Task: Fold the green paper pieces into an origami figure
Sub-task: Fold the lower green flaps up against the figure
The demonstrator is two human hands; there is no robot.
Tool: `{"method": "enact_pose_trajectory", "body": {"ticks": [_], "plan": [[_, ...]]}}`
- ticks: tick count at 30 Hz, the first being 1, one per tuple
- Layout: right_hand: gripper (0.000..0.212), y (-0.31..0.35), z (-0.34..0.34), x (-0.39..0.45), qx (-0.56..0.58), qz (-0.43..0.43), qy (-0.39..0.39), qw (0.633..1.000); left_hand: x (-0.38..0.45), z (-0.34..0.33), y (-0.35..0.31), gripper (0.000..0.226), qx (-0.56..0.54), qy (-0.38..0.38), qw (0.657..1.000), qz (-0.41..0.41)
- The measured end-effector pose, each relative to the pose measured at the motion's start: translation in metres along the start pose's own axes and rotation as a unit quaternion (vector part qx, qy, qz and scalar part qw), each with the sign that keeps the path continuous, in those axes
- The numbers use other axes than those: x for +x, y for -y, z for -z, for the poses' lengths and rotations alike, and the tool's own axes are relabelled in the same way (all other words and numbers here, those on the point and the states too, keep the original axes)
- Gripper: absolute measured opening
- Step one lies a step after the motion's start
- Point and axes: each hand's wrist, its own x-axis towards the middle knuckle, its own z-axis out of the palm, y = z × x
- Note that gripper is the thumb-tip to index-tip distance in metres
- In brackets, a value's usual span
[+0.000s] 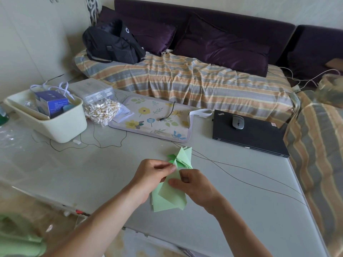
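Head-camera view: the green paper pieces [168,198] are held just above the near middle of the pale table [241,210], between both hands. The left hand [150,176] is curled over the upper left edge of the paper, thumb and forefinger pinched together on a folded flap. The right hand [193,184] is closed on the right side, the thumb pressed flat on the top sheet and the fingers tucked behind it. Several layers can be seen fanning out at the near end, and pointed folded tips [182,157] stand out at the far end, some of a darker green.

A mid-fold step is judged to be in hand: a flap is being creased or tucked near the middle of the stack. How many pieces are joined cannot be told. The next move is likely to call for the flap to be pressed down firmly while the layers are kept aligned, so that the far points are not splayed.

A closed laptop [256,138] with a mouse [238,122] lies far right, a floral mat [154,117] beyond the paper, a bin [61,125] far left.
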Motion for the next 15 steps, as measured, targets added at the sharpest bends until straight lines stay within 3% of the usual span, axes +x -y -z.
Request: {"method": "enact_pose_trajectory", "body": {"ticks": [8,11,15], "plan": [[0.039,0.003,0.0,-0.002,-0.004,-0.01,-0.007,1.0,0.001,0.0,0.001,0.005,0.03,-0.026,0.999,-0.006],[0.018,0.006,0.004,-0.002,0.017,-0.002,-0.045,0.999,0.001,-0.001,0.002,0.004,0.063,-0.033,0.997,-0.029],[0.012,0.01,0.008,-0.001,0.052,0.015,-0.109,0.993,0.0,-0.001,0.002,0.008,0.113,-0.033,0.992,-0.053]]}}
